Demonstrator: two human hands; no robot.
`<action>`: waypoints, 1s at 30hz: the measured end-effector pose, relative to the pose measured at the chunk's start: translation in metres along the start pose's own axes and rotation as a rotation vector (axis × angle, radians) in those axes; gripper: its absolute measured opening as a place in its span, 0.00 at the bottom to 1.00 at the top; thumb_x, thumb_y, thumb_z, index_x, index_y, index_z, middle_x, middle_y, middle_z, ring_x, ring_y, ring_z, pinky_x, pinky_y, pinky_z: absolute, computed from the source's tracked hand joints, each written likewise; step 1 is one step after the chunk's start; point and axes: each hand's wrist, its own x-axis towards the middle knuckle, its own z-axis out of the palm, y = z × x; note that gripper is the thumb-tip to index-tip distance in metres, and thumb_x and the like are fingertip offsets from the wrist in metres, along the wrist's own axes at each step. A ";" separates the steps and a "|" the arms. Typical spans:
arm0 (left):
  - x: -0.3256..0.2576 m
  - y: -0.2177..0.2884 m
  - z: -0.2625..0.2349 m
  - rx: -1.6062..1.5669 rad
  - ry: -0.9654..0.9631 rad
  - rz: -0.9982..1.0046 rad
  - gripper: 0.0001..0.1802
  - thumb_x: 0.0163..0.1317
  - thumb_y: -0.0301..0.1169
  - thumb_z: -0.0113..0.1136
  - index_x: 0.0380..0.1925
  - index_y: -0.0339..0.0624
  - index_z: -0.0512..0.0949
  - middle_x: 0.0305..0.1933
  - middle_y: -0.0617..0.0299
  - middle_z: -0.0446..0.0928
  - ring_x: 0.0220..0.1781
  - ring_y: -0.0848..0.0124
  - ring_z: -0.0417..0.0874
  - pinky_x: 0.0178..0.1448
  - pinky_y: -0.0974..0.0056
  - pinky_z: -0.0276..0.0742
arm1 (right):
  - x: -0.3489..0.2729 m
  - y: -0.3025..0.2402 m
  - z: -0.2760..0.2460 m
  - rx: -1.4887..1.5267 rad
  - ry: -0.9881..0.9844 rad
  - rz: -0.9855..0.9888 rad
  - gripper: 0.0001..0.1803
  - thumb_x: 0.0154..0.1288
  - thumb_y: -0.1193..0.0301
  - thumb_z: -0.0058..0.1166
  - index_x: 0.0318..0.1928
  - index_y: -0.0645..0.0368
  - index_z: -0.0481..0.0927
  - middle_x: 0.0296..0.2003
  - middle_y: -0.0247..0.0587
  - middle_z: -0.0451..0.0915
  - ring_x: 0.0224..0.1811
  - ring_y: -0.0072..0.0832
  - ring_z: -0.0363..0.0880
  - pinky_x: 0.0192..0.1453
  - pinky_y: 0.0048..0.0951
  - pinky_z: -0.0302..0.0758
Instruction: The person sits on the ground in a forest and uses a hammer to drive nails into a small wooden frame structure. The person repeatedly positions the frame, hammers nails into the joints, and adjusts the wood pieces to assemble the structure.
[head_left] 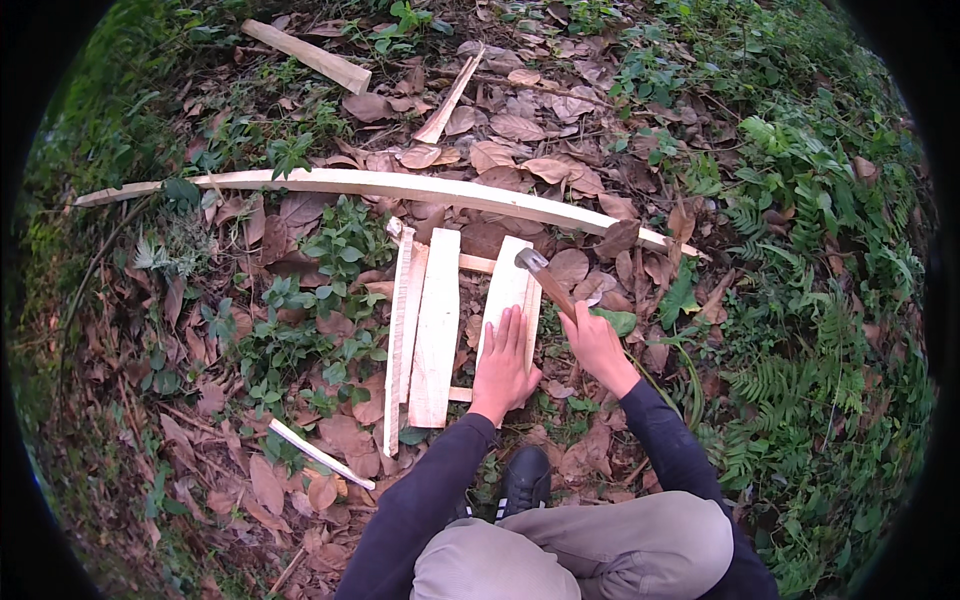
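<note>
Hammer (548,279) poised over right board (507,285)

Step in hand, as judged: hammering at the far end of the right board. For good results, press the palm firmly on the near half of the right board and keep the fingertips well back from the striking spot. Favour short, square taps; check for solid backing beneath before any harder blow. Pause and realign on any slide or twist. Nail at the striking spot: cannot tell.

Hammer: metal head, wooden handle; above the far end of the right board, just beyond the left fingertips. Contact with the wood: cannot tell.

Left hand (507,365): flat on the near half of the right board, fingers stretched and close together, clamped on nothing.

Right hand (595,345): just right of the right board, clamped round the hammer's handle.

Also listed:
- Middle board (435,330): left of the right board, roughly parallel, a gap between.
- Narrow strip (398,340): farther left of the right board, close beside the middle board.
- Upper crosspiece (477,263) and lower crosspiece (460,394): left of the right board, toward its far and near ends respectively.
- Long strip (350,182): beyond the far end of the right board, lying crosswise.
- Leaf-covered ground (268,487): all round the right board.
</note>
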 end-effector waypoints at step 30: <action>-0.002 0.000 0.001 -0.060 0.028 0.014 0.55 0.60 0.53 0.55 0.78 0.26 0.48 0.84 0.43 0.43 0.87 0.52 0.39 0.86 0.46 0.37 | 0.007 -0.003 -0.004 0.017 0.020 0.007 0.14 0.77 0.65 0.52 0.43 0.65 0.68 0.22 0.62 0.78 0.27 0.62 0.80 0.27 0.54 0.73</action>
